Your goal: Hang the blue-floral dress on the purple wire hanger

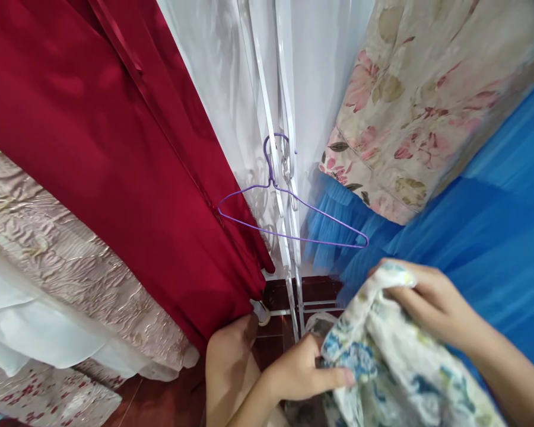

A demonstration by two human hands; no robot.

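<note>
A white garment with a blue and green floral print (pixel 396 356) is bunched between my two hands at the lower right. My left hand (pixel 302 367) pinches its near left edge, thumb on top of the cloth. Higher up and to the right, my right hand (pixel 422 296) grips another edge, with some fabric folded over the fingers. Beyond the hands, a purple wire hanger (pixel 293 239) hangs by its hook from the white straps (pixel 267 107), with no garment on it. The garment's lower part runs out of the frame.
On the left hang a dark red dress (pixel 129 178), a textured pinkish fabric (pixel 71 255) and white layered cloth (pixel 35 326). A beige floral garment (pixel 404 118) and blue tulle (pixel 485 225) hang at the right. White fabric (pixel 213 53) hangs behind the straps, above a reddish-brown tiled floor (pixel 160 403).
</note>
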